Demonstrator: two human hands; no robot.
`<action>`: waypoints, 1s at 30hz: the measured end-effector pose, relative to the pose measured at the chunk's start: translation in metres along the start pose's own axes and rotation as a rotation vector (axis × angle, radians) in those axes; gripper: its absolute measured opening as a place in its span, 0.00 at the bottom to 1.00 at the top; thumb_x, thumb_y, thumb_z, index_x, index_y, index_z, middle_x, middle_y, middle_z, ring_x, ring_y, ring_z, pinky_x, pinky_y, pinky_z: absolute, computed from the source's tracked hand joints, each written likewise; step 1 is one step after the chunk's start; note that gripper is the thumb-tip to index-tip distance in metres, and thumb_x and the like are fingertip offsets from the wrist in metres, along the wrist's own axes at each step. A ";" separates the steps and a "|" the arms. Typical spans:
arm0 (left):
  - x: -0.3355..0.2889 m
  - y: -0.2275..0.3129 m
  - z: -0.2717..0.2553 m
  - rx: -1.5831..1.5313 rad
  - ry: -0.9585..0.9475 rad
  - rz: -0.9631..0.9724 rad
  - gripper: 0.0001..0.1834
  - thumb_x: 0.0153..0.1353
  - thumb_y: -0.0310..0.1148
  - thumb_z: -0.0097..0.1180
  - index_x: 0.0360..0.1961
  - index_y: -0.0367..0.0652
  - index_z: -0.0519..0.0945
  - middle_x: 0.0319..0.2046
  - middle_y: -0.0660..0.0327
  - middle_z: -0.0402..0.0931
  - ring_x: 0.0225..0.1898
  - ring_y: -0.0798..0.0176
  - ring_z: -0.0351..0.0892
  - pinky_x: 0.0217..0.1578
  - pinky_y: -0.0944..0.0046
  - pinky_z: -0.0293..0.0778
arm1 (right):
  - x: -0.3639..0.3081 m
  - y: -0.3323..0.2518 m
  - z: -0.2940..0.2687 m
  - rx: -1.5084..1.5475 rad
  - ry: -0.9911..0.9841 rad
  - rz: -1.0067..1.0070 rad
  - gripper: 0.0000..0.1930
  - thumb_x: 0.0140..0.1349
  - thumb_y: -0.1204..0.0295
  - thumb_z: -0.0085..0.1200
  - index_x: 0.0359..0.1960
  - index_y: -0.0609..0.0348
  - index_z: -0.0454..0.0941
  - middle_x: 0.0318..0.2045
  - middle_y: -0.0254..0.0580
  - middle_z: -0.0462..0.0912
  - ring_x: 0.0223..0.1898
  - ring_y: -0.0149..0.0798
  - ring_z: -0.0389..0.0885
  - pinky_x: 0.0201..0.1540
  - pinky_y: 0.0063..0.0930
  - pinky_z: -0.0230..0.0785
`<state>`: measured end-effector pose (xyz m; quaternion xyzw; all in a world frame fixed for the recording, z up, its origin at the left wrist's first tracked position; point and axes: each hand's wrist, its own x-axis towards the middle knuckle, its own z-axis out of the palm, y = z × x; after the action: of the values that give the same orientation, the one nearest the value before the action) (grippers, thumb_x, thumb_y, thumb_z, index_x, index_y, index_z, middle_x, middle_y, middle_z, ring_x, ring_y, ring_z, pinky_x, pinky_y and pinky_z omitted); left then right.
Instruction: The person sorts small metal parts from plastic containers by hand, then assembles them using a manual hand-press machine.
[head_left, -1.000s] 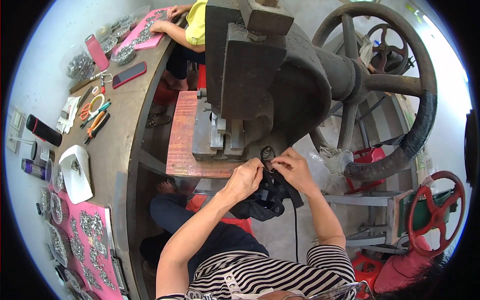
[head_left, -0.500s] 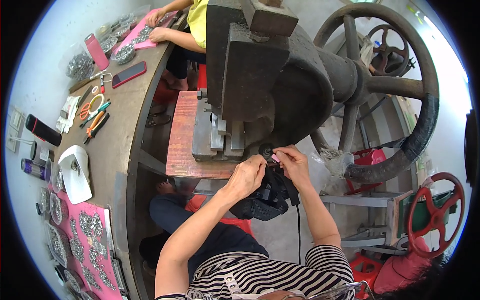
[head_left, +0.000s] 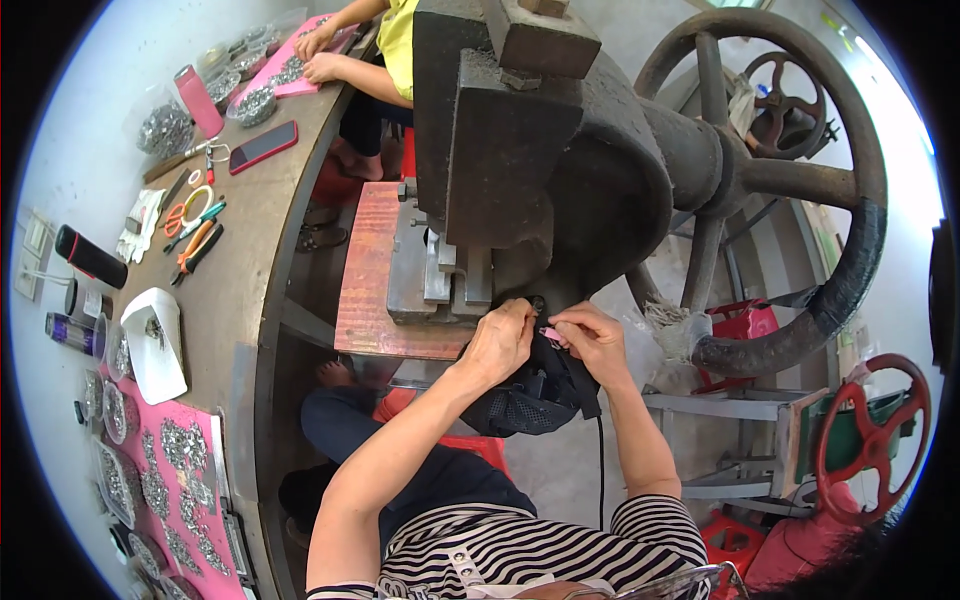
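Both my hands meet below the press, over a black mesh bag-like thing (head_left: 528, 400) above my lap. My left hand (head_left: 503, 342) is closed, thumb and fingers pinched together by a small dark round piece (head_left: 537, 305); what they grip is hidden. Between the thumb and fingers of my right hand (head_left: 596, 342) is a small pink piece (head_left: 552, 334), its near end at the bag's top. A black cord (head_left: 601, 470) hangs down from the bag's right side.
Ahead stands a heavy iron hand press (head_left: 510, 150) with a large wheel (head_left: 868, 250), on a reddish wooden board (head_left: 365, 270). On the left workbench (head_left: 235, 260) lie pliers (head_left: 196, 250), a white tray (head_left: 172, 375) and metal parts (head_left: 185, 447). Another person's hands (head_left: 322, 66) work at the far end.
The pink piece has shifted slightly down, and more of it shows below my right fingers. My right hand has lowered a little; my left hand has risen slightly toward the dark round piece.
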<state>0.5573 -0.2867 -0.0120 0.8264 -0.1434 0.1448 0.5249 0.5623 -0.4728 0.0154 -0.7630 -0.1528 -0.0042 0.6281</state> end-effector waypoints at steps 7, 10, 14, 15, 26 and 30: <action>-0.002 0.007 -0.002 -0.039 -0.032 -0.015 0.05 0.60 0.19 0.55 0.37 0.31 0.76 0.35 0.38 0.80 0.39 0.32 0.80 0.38 0.44 0.77 | -0.007 0.006 0.006 0.217 0.088 0.201 0.05 0.70 0.76 0.57 0.43 0.62 0.83 0.27 0.33 0.81 0.27 0.25 0.80 0.26 0.17 0.69; -0.005 0.010 -0.001 -0.049 -0.035 -0.007 0.06 0.60 0.18 0.55 0.38 0.32 0.75 0.34 0.39 0.79 0.37 0.32 0.80 0.37 0.44 0.77 | -0.009 0.009 0.005 0.254 0.055 0.278 0.06 0.72 0.77 0.54 0.45 0.65 0.81 0.32 0.37 0.82 0.28 0.25 0.80 0.30 0.20 0.76; -0.007 0.009 0.000 -0.109 0.013 0.051 0.06 0.59 0.18 0.55 0.38 0.33 0.75 0.34 0.40 0.78 0.35 0.32 0.80 0.36 0.45 0.76 | -0.011 0.010 0.011 0.307 0.098 0.248 0.07 0.72 0.71 0.55 0.45 0.60 0.81 0.25 0.33 0.82 0.25 0.25 0.79 0.27 0.17 0.66; -0.009 0.011 0.000 -0.131 -0.006 0.046 0.06 0.59 0.18 0.55 0.38 0.33 0.74 0.33 0.40 0.78 0.35 0.33 0.79 0.36 0.45 0.76 | -0.010 0.006 0.009 0.315 0.082 0.336 0.07 0.72 0.70 0.55 0.45 0.60 0.81 0.26 0.32 0.82 0.26 0.25 0.79 0.28 0.16 0.66; -0.011 0.017 -0.001 -0.161 -0.044 -0.067 0.05 0.59 0.19 0.54 0.37 0.33 0.74 0.33 0.40 0.78 0.35 0.34 0.80 0.35 0.46 0.75 | -0.020 0.020 0.017 0.161 0.034 0.180 0.15 0.66 0.78 0.61 0.53 0.65 0.77 0.43 0.36 0.82 0.40 0.25 0.81 0.46 0.19 0.75; -0.014 0.016 -0.003 -0.150 -0.022 -0.070 0.04 0.60 0.20 0.54 0.36 0.32 0.74 0.32 0.39 0.79 0.35 0.34 0.80 0.35 0.46 0.75 | -0.019 0.021 0.016 0.054 0.091 0.085 0.13 0.66 0.81 0.60 0.51 0.68 0.77 0.41 0.39 0.81 0.39 0.28 0.83 0.41 0.21 0.78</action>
<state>0.5383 -0.2895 -0.0031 0.7909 -0.1308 0.1061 0.5883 0.5464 -0.4651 -0.0113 -0.7505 -0.0917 -0.0084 0.6544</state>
